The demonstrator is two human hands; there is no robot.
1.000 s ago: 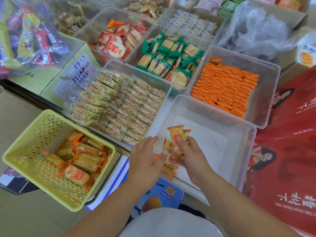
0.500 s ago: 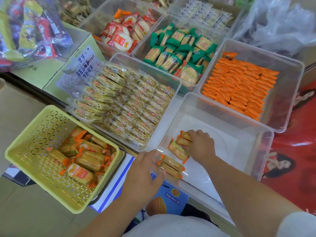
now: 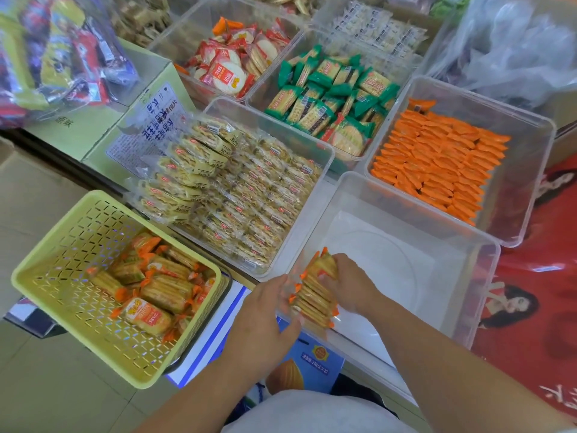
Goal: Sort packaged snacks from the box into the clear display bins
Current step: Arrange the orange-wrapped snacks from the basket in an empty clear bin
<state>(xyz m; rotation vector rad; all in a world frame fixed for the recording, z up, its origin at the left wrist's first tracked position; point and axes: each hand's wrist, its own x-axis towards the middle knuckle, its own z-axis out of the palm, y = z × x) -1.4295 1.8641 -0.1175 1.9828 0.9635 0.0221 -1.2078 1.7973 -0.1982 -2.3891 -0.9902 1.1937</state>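
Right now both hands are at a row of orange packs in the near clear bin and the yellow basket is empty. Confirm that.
Wrong on one point: in the head view the yellow basket holds more orange packs. The rest stands.

forearms reach fwd, l hand (image 3: 270,310) w/ fingers straight against snack packs (image 3: 313,296), r hand (image 3: 351,284) curled on them.

**Tiled floor, stacked cartons, a red printed sheet**

Pale tan floor tiles (image 3: 46,395) show at the lower left, below a brown cardboard carton (image 3: 34,195). A light green carton (image 3: 90,132) stands behind it. A glossy red printed sheet (image 3: 537,348) fills the right edge, with crumpled clear plastic (image 3: 515,45) above it. The light is soft and even.
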